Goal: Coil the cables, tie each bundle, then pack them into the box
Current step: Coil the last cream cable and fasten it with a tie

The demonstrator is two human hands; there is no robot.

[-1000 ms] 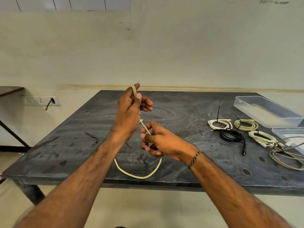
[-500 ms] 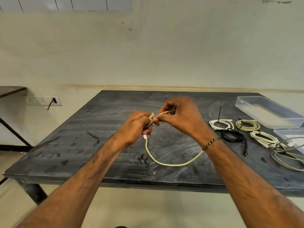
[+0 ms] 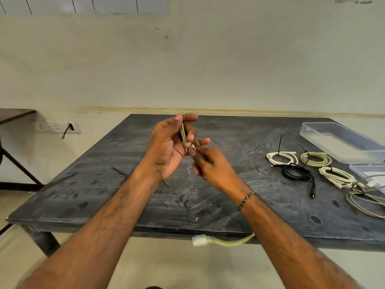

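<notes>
My left hand is raised above the dark table and pinches folded strands of a yellow-cream cable between thumb and fingers. Just below and to the right, my right hand grips the same cable near a small white connector at its fingertips. The cable's free end with a white plug dangles below the table's front edge, between my forearms. A clear plastic box stands at the far right of the table.
Right of my hands lie two cream coils with black ties, a black cable, another cream bundle and a loose grey cable. A clear lid lies near the right edge. A short black tie lies at left.
The loop that hung between my hands is gone; the cable is now folded up in my raised left hand. My right hand has dropped below it, and the plug end swings under the table edge.
</notes>
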